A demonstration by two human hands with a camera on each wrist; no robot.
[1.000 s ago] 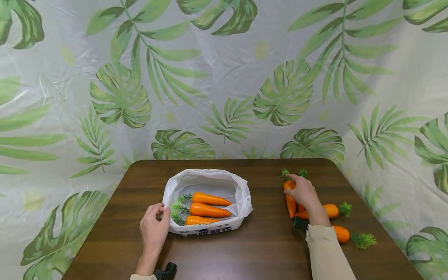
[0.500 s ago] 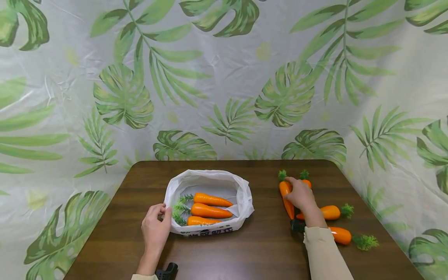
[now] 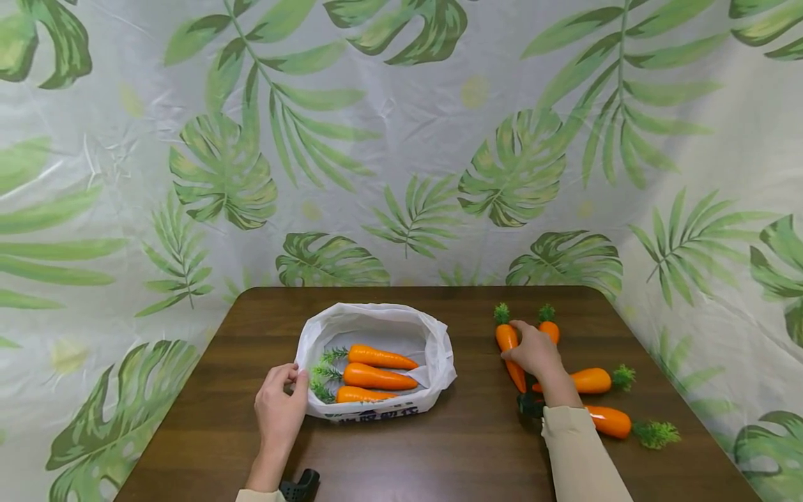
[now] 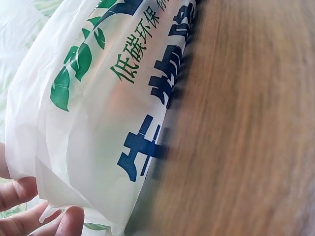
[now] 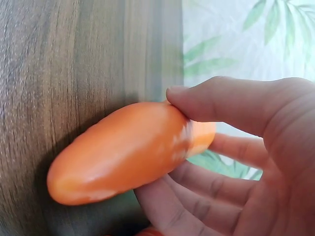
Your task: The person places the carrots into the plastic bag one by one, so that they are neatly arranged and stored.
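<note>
My left hand (image 3: pixel 281 404) pinches the left rim of a white plastic bag (image 3: pixel 442 355), which stands with its mouth spread wide. Thumb and fingers meet at the thin plastic edge in the left wrist view. Inside the bag lie 3 orange carrots (image 3: pixel 379 377) with green tops pointing left. On the right side of the table, my right hand (image 3: pixel 538 354) grips another carrot (image 3: pixel 506 337) between thumb and fingers, its green top pointing away from me. The right wrist view shows this carrot (image 5: pixel 118 152) close over the wood, the thumb on one side and fingertips on the other.
Beside and below the right hand lie 3 more carrots: one behind it (image 3: pixel 549 330), one to its right (image 3: pixel 592 381), one by the sleeve (image 3: pixel 611 422). Black wrist devices (image 3: pixel 301 485) show at both wrists. Leaf-patterned sheeting (image 3: pixel 401 139) hangs behind the brown table (image 3: pixel 401 464).
My right hand has shifted left with the gripped carrot, away from the carrot behind it, which now shows more fully. The left hand stays at the bag's rim.
</note>
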